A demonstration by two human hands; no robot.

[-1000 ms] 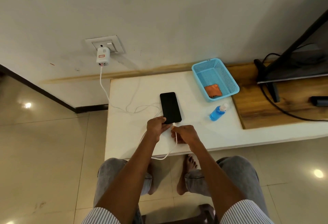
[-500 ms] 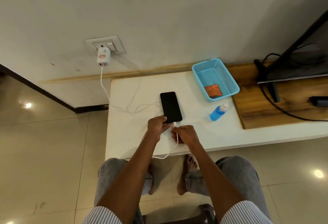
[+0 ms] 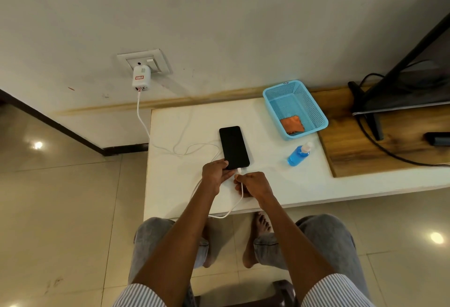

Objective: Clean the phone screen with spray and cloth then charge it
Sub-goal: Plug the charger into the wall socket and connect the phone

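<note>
A black phone (image 3: pixel 233 146) lies screen up on the white table (image 3: pixel 304 185). My left hand (image 3: pixel 216 173) grips its near left corner. My right hand (image 3: pixel 253 183) pinches the white charging cable (image 3: pixel 239 194) just behind its plug, which sits at the phone's near edge. The cable loops over the table and runs to a white charger (image 3: pixel 141 78) in the wall socket. A blue spray bottle (image 3: pixel 299 154) lies on its side to the right of the phone. An orange cloth (image 3: pixel 293 124) rests in the blue basket (image 3: pixel 314 109).
A wooden board (image 3: pixel 379 151) lies at the table's right with a black TV stand (image 3: pixel 372 121), dark cables and a small black device (image 3: pixel 438 138). My knees and bare feet are below the table's near edge, over a tiled floor.
The hands and phone have barely shifted; the plug has stayed at the phone's near edge with both hands holding as before.
</note>
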